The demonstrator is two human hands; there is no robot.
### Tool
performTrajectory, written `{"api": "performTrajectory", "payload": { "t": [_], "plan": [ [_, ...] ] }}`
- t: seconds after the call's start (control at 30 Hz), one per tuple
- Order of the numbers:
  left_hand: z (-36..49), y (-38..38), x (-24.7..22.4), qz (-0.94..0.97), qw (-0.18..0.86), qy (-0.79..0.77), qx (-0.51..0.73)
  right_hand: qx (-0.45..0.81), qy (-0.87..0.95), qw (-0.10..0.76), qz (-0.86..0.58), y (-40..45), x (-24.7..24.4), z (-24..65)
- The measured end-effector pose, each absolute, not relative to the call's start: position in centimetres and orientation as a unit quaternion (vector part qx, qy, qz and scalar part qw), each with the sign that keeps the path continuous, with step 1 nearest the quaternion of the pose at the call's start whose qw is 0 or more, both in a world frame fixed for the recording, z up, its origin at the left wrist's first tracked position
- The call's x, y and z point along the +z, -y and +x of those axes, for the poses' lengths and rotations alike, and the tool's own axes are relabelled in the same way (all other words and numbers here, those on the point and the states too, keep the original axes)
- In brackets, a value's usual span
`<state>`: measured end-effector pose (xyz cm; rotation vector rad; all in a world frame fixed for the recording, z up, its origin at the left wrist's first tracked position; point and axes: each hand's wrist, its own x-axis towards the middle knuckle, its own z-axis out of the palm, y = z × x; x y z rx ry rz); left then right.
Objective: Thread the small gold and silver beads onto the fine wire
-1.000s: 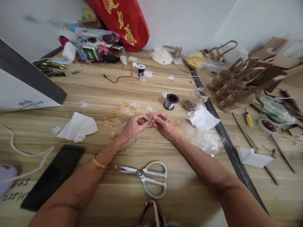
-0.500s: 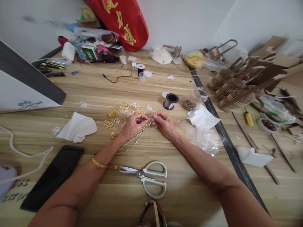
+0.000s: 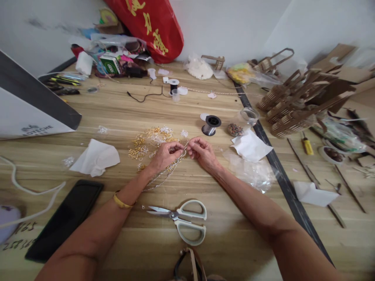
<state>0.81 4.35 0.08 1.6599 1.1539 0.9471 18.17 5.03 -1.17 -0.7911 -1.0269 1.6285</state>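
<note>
My left hand (image 3: 166, 156) is closed in a pinch on a silver chain (image 3: 164, 178) that trails down and left onto the table. My right hand (image 3: 202, 151) faces it, thumb and fingertips pressed together at the chain's upper end; the small part between the fingertips is too tiny to make out. Beside my left hand lie gold beads and rings (image 3: 137, 152) and clear and silver pieces (image 3: 166, 132). Open-bladed scissors (image 3: 190, 228) with white handles rest below my hands.
A spool of thread (image 3: 211, 125) and a clear jar of beads (image 3: 243, 121) stand beyond my right hand. White paper (image 3: 96, 158) and a black phone-like slab (image 3: 66, 218) lie left. Wooden baskets (image 3: 290, 105) stand at the right.
</note>
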Motion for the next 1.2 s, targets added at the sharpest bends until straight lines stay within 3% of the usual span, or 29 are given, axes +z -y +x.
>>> {"api": "performTrajectory", "payload": {
  "t": [0.4,1.2],
  "plan": [
    [0.59,-4.30,0.53,0.609,0.546,-0.427,0.385,0.689,0.403,0.502,-0.335,-5.17,-1.20,18.25],
    [0.79,-4.18,0.79,0.592,0.560,-0.432,0.387,0.720,0.390,0.472,-0.326,-5.18,-0.80,18.20]
  ]
}}
